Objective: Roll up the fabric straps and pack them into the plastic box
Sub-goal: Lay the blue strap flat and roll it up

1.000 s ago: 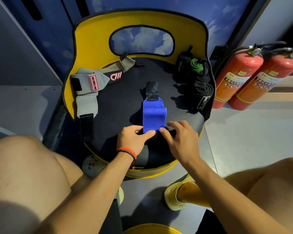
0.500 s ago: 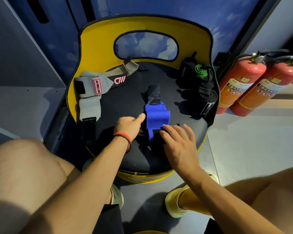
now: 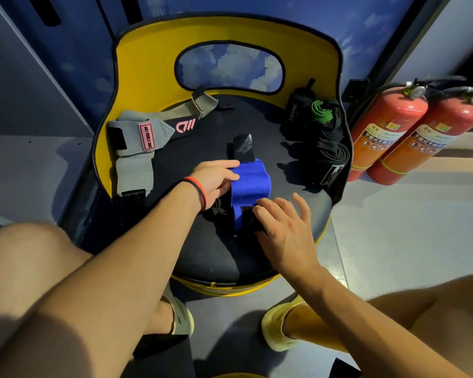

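A blue fabric strap (image 3: 250, 184) with a black velcro tab (image 3: 243, 147) at its far end lies in the middle of the black seat (image 3: 224, 255). Its near end is folded up into a loose roll. My left hand (image 3: 216, 181) grips the strap's left edge, thumb and fingers round the fabric. Fingers spread and fairly straight, my right hand (image 3: 284, 225) presses down on the near end of the roll. No plastic box is in view.
A grey strap with a pink label (image 3: 137, 148) lies unrolled at the seat's left. Rolled black straps (image 3: 331, 154) and a green roll (image 3: 322, 111) stand at the right by the yellow chair back (image 3: 148, 50). Two red fire extinguishers (image 3: 393, 132) stand on the floor to the right.
The strap's near end has been rolled farther from me. My left hand moved from the near end up to the strap's left edge, and my right hand slid forward onto the roll.
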Tool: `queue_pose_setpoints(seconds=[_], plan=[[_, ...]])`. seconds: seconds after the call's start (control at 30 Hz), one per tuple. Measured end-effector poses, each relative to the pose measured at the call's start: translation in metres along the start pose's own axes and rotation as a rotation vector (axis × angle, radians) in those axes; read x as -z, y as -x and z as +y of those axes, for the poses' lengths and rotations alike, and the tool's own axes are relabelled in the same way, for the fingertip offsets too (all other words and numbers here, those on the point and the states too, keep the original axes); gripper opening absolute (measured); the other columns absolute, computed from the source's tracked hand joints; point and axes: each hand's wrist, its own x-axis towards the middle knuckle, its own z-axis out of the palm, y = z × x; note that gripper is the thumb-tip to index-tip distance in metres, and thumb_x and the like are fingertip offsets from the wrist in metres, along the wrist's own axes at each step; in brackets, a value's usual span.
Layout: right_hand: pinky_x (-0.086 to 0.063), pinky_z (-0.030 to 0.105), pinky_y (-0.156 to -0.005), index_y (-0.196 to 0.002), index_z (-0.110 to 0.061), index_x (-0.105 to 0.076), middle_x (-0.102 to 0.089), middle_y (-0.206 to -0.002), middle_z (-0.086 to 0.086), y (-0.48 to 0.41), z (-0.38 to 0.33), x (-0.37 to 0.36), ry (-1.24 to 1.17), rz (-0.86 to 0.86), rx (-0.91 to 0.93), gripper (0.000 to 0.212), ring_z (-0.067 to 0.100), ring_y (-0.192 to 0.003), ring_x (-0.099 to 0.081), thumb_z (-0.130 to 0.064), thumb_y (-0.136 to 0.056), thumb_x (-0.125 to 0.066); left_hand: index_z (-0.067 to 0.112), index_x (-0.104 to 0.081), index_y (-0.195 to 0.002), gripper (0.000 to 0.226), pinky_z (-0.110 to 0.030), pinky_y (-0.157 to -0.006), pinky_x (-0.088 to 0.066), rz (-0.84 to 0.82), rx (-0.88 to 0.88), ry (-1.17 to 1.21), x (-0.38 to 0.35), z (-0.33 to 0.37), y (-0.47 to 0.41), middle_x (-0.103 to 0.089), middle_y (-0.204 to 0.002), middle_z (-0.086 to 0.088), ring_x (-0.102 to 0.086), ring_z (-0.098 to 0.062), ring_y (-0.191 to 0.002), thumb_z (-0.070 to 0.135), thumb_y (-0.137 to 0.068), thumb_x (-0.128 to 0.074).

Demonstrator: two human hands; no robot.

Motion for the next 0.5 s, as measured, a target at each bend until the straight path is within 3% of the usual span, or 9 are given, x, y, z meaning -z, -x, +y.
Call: queue_pose_setpoints(seconds=[0.1,0.23,0.33,0.4,0.5], plan=[[-0.019,0.052,-0.120,-0.115,-0.021,-0.062,-0.063,-0.122,-0.005,-0.002,0.002,0.001,-0.028,-0.013,0.001,0.034,0.024,-0.116,-0.058,-0.020,-0.083,-0.074,0.024,-0.071,-0.122,0.051,-0.021,-0.070,-0.049,-0.040,-0.126,-0.072,0.004,0.008,-0.008,-0.069,-0.114,0.004,-0.064,-0.011,-0.093,-0.010,-0.086,-0.060],[-0.020,0.052,-0.121,-0.118,-0.021,-0.063,-0.065,-0.124,-0.005,-0.005,0.007,0.000,-0.065,-0.027,0.008,0.039,0.024,-0.117,-0.059,-0.021,-0.082,-0.077,0.035,-0.069,-0.123,0.059,-0.034,-0.095,-0.055,-0.083,-0.302,-0.353,0.007,0.017,-0.022,-0.069,-0.124,0.002,-0.065,-0.018,-0.114,-0.007,-0.081,-0.066],[-0.023,0.051,-0.120,-0.123,-0.022,-0.063,-0.065,-0.128,-0.005,-0.009,0.014,-0.002,-0.127,-0.059,0.014,0.046,0.022,-0.120,-0.058,-0.023,-0.080,-0.080,0.033,-0.064,-0.132,0.061,-0.025,-0.087,-0.054,-0.035,-0.330,-0.509,0.007,0.019,-0.029,-0.071,-0.092,0.001,-0.069,-0.014,-0.090,-0.005,-0.085,-0.067],[-0.026,0.049,-0.119,-0.128,-0.024,-0.062,-0.063,-0.132,-0.006,-0.014,0.020,-0.004,-0.191,-0.110,0.016,0.052,0.020,-0.123,-0.058,-0.024,-0.080,-0.082,0.030,-0.062,-0.135,0.061,-0.019,-0.076,-0.052,-0.011,-0.329,-0.541,0.008,0.016,-0.035,-0.062,-0.069,0.006,-0.061,-0.008,-0.070,-0.006,-0.086,-0.066],[-0.030,0.048,-0.118,-0.136,-0.025,-0.058,-0.060,-0.139,-0.007,-0.026,0.030,-0.005,-0.290,-0.205,0.014,0.057,0.017,-0.129,-0.055,-0.025,-0.083,-0.080,0.029,-0.061,-0.135,0.060,-0.018,-0.064,-0.050,-0.002,-0.317,-0.588,0.010,0.008,-0.045,-0.051,-0.051,0.011,-0.048,-0.002,-0.048,-0.007,-0.087,-0.064]])
